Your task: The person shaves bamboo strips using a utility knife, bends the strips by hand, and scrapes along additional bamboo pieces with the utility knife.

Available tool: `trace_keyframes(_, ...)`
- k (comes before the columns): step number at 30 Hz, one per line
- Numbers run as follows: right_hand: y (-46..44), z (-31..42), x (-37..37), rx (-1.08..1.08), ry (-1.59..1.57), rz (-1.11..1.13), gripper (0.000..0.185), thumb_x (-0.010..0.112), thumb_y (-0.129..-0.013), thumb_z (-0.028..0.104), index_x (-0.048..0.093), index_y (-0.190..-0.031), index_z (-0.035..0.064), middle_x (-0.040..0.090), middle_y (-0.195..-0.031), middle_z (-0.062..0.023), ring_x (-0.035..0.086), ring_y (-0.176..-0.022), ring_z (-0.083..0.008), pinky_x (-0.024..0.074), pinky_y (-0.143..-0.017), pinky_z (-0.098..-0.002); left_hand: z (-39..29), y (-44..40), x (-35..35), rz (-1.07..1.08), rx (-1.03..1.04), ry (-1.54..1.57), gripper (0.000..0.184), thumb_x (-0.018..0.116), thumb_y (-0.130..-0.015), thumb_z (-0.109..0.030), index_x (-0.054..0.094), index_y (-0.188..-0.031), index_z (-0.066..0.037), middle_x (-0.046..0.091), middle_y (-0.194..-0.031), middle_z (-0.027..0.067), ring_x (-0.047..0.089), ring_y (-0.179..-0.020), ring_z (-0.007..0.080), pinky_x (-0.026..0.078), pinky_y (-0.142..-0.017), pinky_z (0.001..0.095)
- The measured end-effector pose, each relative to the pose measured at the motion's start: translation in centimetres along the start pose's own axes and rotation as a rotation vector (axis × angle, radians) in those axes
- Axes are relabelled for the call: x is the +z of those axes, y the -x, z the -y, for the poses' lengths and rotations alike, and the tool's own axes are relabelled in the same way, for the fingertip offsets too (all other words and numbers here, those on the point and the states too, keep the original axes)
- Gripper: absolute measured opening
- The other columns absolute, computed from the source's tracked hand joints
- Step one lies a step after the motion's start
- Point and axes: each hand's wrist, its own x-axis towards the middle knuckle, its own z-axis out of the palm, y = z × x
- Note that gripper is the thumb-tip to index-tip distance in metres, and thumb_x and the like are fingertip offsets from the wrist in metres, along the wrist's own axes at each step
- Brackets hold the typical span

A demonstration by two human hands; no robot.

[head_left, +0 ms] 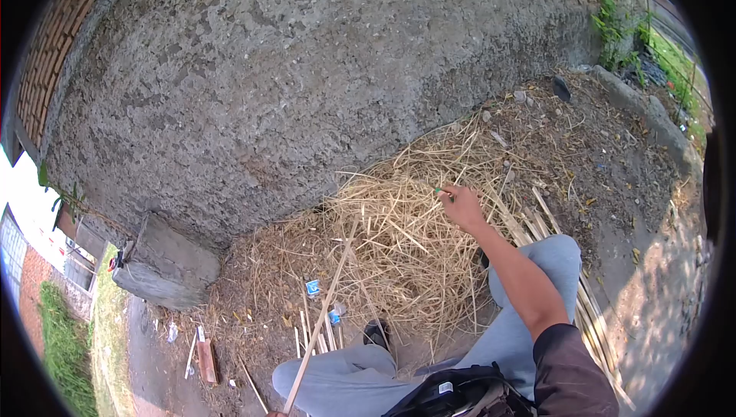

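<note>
My right hand [463,208] is stretched forward over a heap of pale shavings [406,241], its fingers closed round a small green-handled tool [438,190]. Only a bit of my left hand [277,415] shows at the bottom edge, at the lower end of a long thin wooden strip [328,302]. The strip slants up over my left leg, its far end over the shavings. How the left fingers lie is cut off by the frame.
A rough grey wall [307,72] rises behind the heap. Long split strips [594,317] lie beside my right knee. At the left are a concrete block [172,264] and a reddish wooden piece [206,361]. Blue packets [312,287] lie on the ground.
</note>
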Motion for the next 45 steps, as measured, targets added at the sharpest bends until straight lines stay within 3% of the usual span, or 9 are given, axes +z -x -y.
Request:
trace_keyframes(7,1.9,7.0,-5.6,0.224,-0.314,0.262,0.056,0.064,-0.087,0.056,0.072,-0.106,0.0042,0.063,-0.069,-0.008,0.06,-0.066,-0.0179,0.0462,-0.062,-0.0371,-1.5,-1.0,0.9,-0.061,0.124,-0.047,0.02,0.05,-0.097,-0.017,0.063,-0.102,-0.003,0.059,-0.066,0.0246,0.057,-0.058,0.0435,0.043,-0.05,0.047)
trace_keyframes(9,3.4,9.1,-7.5,-0.124,0.24,0.133,0.055,0.068,-0.081,0.059,0.074,-0.098,0.0069,0.067,-0.077,-0.0076,0.065,-0.068,-0.0198,0.0506,-0.062,-0.0379,-0.6,-0.5,1.9,-0.222,0.098,-0.395,0.021,0.051,-0.097,-0.017,0.063,-0.105,-0.002,0.06,-0.066,0.0247,0.059,-0.057,0.0431,0.046,-0.05,0.0489)
trace_keyframes(10,3.8,8.2,-6.4,-0.452,0.241,-0.185,0.041,0.073,-0.081,0.048,0.074,-0.094,0.0084,0.069,-0.078,-0.0072,0.068,-0.07,-0.0228,0.0528,-0.061,-0.039,-0.4,-0.4,2.2,-0.312,0.161,-0.435,0.021,0.053,-0.095,-0.015,0.063,-0.108,-0.001,0.06,-0.065,0.0242,0.059,-0.055,0.0425,0.046,-0.047,0.0493)
trace_keyframes(15,5.1,8.9,-4.1,-0.466,0.078,0.019,0.03,0.07,-0.087,0.027,0.072,-0.108,0.0058,0.072,-0.097,-0.0115,0.07,-0.085,-0.0281,0.0553,-0.077,-0.0371,-1.0,0.6,2.7,-0.297,0.134,-0.476,0.02,0.056,-0.094,-0.013,0.064,-0.108,-0.001,0.061,-0.065,0.0236,0.059,-0.052,0.0406,0.044,-0.043,0.0466)
trace_keyframes(21,4.2,9.1,-0.8,0.093,-0.345,0.539,0.04,0.058,-0.098,0.024,0.056,-0.132,0.0033,0.07,-0.114,-0.013,0.054,-0.057,-0.0116,0.0477,-0.057,-0.0304,0.1,1.5,3.4,-0.267,0.108,-0.458,0.022,0.053,-0.094,-0.014,0.064,-0.109,-0.001,0.062,-0.068,0.0233,0.06,-0.055,0.0428,0.047,-0.047,0.0474)
trace_keyframes(27,4.0,11.6,-0.7,0.187,-0.821,0.586,0.042,0.056,-0.099,0.02,0.051,-0.135,0.0008,0.069,-0.115,-0.0118,0.04,-0.05,-0.004,0.0343,-0.045,-0.0225,0.0,2.3,3.0,-0.217,0.052,-0.441,0.025,0.05,-0.096,-0.017,0.064,-0.109,-0.001,0.065,-0.076,0.0253,0.061,-0.062,0.0463,0.05,-0.054,0.0504)
trace_keyframes(36,3.8,15.5,-0.9,-0.148,-0.397,0.365,0.024,0.07,-0.089,0.02,0.073,-0.107,0.0039,0.068,-0.078,-0.0059,0.054,-0.059,-0.0132,0.043,-0.054,-0.0319,1.3,3.8,2.9,-0.327,0.118,-0.32,0.024,0.049,-0.097,-0.015,0.064,-0.107,0.001,0.064,-0.075,0.0242,0.06,-0.061,0.0449,0.049,-0.053,0.0497)
trace_keyframes(40,2.4,15.9,-1.8,-0.789,-0.287,-0.095,0.027,0.065,-0.074,0.004,0.074,-0.099,0.0067,0.073,-0.089,-0.0094,0.069,-0.072,-0.0261,0.052,-0.061,-0.0333,2.4,4.1,2.4,-0.373,0.137,-0.337,0.023,0.048,-0.098,-0.015,0.064,-0.105,0.0,0.065,-0.077,0.0224,0.061,-0.065,0.0426,0.049,-0.057,0.0473)
trace_keyframes(45,1.4,16.1,-4.9,-0.879,-0.342,-0.075,0.022,0.067,-0.077,0.003,0.075,-0.097,0.0055,0.073,-0.084,-0.0096,0.067,-0.065,-0.02,0.0498,-0.057,-0.0326,1.2,3.7,1.2,-0.294,0.076,-0.252,0.028,0.043,-0.1,-0.022,0.064,-0.101,-0.004,0.065,-0.079,0.0209,0.061,-0.071,0.0436,0.049,-0.062,0.0475)
